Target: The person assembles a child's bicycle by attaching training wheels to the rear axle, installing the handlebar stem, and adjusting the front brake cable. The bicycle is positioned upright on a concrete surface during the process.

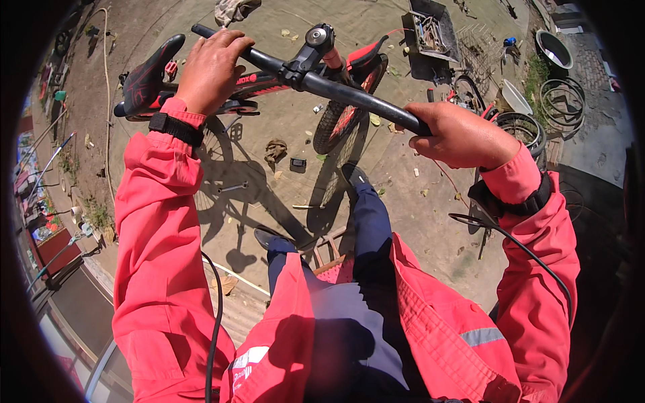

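Observation:
A bare black bicycle handlebar runs slantwise before me, from upper left to right, clamped in a black stem. My left hand lies over the bar near its left end, fingers curled down around it. At the other end, my right hand is closed round the bar's tip, thumb underneath. The bar belongs to a black and red bicycle with a dark saddle at left and a knobby front wheel below the stem. No grips or levers show on the visible bar.
On the ground lie a wrench, a small black box-shaped part and a crumpled brown rag. A metal toolbox stands at the back right. Farther right are loose tyres and a basin. A wooden stool is beneath me.

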### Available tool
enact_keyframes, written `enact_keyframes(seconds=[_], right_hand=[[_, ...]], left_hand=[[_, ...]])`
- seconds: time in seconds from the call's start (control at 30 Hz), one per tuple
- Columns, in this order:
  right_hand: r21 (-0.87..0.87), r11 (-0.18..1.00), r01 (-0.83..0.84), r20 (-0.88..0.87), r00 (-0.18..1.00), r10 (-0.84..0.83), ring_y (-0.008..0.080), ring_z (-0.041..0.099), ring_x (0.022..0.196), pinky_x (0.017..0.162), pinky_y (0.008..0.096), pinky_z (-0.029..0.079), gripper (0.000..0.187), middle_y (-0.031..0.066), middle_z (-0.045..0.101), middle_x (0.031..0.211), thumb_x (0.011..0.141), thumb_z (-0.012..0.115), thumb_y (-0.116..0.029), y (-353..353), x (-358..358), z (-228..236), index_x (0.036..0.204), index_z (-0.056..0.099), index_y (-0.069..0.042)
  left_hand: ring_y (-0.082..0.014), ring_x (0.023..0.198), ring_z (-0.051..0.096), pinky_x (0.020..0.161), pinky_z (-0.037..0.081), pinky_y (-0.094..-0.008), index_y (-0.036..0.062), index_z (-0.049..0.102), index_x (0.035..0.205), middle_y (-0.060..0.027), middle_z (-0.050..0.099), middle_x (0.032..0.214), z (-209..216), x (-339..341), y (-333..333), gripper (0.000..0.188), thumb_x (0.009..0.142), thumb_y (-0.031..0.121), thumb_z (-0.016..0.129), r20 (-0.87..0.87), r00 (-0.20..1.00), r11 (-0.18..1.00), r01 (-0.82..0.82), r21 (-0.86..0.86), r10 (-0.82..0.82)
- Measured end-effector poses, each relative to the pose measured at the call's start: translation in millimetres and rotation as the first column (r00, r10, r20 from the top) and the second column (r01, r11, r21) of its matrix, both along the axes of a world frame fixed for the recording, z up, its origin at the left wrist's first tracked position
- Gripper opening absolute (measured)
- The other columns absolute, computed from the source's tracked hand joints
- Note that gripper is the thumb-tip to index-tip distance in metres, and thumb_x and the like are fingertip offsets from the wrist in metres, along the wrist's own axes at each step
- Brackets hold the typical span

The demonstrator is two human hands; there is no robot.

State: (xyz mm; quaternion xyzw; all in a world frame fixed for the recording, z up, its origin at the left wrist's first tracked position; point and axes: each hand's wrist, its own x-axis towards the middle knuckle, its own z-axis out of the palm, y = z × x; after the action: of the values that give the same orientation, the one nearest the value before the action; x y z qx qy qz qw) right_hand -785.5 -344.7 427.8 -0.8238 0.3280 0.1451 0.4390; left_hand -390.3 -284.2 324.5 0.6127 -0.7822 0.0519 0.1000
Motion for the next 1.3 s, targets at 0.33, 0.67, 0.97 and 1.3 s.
enact_keyframes(seconds=[0.33,0.67,0.97,1.3], right_hand=[[-0.32,0.929,-0.187,-0.254,0.961,0.106,0.0378,0.068,0.079,0.072,0.0472,0.053,0.03,0.0185,0.067,0.08,0.078,0.057,-0.002,-50.6,-0.6,11.7,0.108,0.063,-0.005],[-0.807,0.537,-0.246,-0.212,0.969,0.127,0.0372,0.07,0.085,0.073,0.0482,0.056,0.028,0.0131,0.071,0.085,0.079,0.064,-0.006,-97.4,0.0,-8.0,0.105,0.069,-0.013],[-0.844,0.452,-0.288,-0.272,0.957,0.102,0.0363,0.068,0.1,0.086,0.0458,0.054,0.04,0.015,0.071,0.105,0.085,0.066,-0.008,-143.7,-6.2,-32.2,0.125,0.062,-0.01],[-0.908,0.419,-0.003,-0.025,0.999,-0.047,0.0369,0.068,0.102,0.087,0.0456,0.054,0.044,0.0166,0.071,0.108,0.088,0.065,-0.011,-164.5,25.5,-59.0,0.131,0.058,-0.009]], left_hand=[[-0.0332,0.1,0.059,0.087,0.047,-0.0438,0.011,0.066,0.109,-0.0091,0.061,0.101,-1.6,-8.5,13.0,0.028,0.084,0.018,0.076,-0.126,0.992,0.998,-0.006,0.055,0.013],[-0.0334,0.093,0.059,0.08,0.048,-0.0438,0.0071,0.065,0.108,-0.0111,0.059,0.095,10.8,-23.9,46.2,0.029,0.087,0.022,0.077,-0.308,0.951,0.986,0.011,0.166,0.041],[-0.0345,0.078,0.063,0.067,0.049,-0.0438,0.0042,0.063,0.107,-0.0145,0.061,0.088,29.9,-81.9,96.2,0.03,0.096,0.032,0.068,-0.544,0.795,0.869,0.045,0.492,0.267],[-0.0054,0.061,0.048,0.053,0.043,-0.0249,0.0028,0.052,0.118,0.0017,0.051,0.075,52.2,-146.4,128.1,0.028,0.108,0.028,0.055,-0.649,0.2,0.539,0.41,0.736,0.734]])
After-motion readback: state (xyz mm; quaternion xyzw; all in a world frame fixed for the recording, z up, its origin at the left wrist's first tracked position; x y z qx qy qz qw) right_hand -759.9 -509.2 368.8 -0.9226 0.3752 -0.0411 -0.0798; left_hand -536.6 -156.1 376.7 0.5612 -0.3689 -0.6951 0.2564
